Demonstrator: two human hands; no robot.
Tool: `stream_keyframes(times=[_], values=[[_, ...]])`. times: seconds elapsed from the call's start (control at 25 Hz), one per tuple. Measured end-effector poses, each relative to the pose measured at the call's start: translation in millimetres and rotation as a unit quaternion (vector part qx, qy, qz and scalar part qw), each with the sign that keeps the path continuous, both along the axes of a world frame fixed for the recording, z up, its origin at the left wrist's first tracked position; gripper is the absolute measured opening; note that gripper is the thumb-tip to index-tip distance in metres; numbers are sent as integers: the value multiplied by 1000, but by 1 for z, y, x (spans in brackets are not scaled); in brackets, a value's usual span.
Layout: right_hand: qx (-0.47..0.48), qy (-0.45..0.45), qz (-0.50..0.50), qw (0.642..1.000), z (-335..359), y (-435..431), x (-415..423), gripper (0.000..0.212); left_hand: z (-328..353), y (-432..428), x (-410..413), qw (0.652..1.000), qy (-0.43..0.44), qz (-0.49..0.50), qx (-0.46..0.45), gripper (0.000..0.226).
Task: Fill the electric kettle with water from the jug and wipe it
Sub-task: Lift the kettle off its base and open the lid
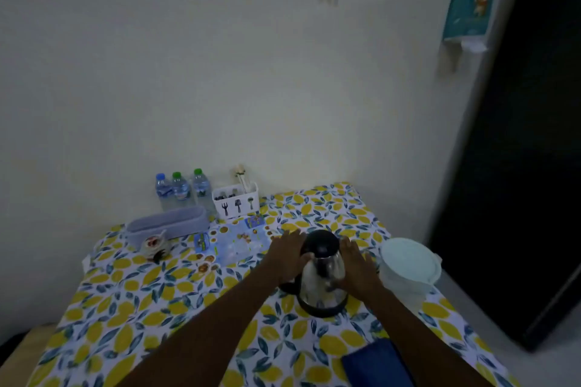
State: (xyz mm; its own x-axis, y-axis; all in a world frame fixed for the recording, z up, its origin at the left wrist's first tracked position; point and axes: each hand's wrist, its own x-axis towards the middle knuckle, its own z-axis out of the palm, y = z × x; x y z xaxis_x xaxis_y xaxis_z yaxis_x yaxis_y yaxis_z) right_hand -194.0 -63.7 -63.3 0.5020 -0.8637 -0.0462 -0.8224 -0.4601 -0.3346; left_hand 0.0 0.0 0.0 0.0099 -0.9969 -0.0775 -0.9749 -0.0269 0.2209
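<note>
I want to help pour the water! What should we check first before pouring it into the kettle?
1. Kettle upright on the table: ok.
2. Kettle held steady: ok, left hand and right hand rest flat against its sides.
3. Kettle lid open: not ok, it looks shut.
4. Jug close by: ok, it stands just right of the kettle.
5. Jug has water: cannot tell, its white lid covers it.
6. Wiping cloth ready: ok, a blue cloth lies at the near table edge.
</note>
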Motion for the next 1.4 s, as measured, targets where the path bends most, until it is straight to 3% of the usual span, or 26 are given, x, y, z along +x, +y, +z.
stream_keyframes(times=[0.16, 0.32, 0.6, 0.88, 1.04, 1.2, 1.4], values=[[28, -65, -17, 997, -17, 2, -2, 116, -34, -10, -19, 999, 9, 40, 33, 74], [72, -159, -5, 985, -32, -6, 3, 122, -56, -21, -9, 996, 35, 70, -30, 72], [164, -308, -85, 933, -62, -18, 14, 117, -67, -33, 18, 958, 267, 92, -40, 41], [201, -354, -88, 909, -73, -25, 12, 121, -65, -32, 22, 927, 347, 143, -7, 37], [199, -380, -93, 898, -72, -13, 8, 123, -57, -11, 20, 909, 387, 150, -41, 32], [179, -379, -31, 907, -65, 17, 13, 117, -58, 47, 36, 892, 416, 168, -56, 24], [221, -339, 44, 913, -70, 70, 38, 118, -67, 121, 60, 877, 432, 209, -37, 25]])
